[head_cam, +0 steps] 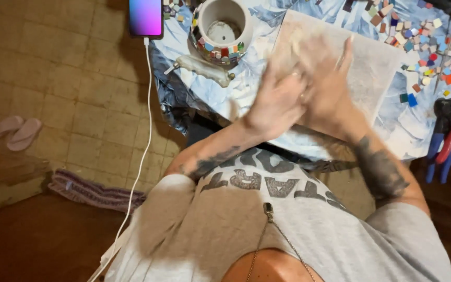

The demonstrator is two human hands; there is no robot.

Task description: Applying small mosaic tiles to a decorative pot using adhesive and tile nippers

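Left hand (273, 104) and right hand (325, 86) pressed palm to palm above pale grey board (377, 68) on table; both blurred, fingers mostly straight, nothing visibly held. White pot (221, 28) with mosaic-tile band stands left of board, glue gun (202, 68) just below it. Loose coloured tiles (418, 47) scattered right; red-blue nippers (447, 138) at table edge

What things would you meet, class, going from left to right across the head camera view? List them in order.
Pink sandals → white cable → mosaic-covered pot → left hand → right hand → loose coloured tiles → red and blue pliers.
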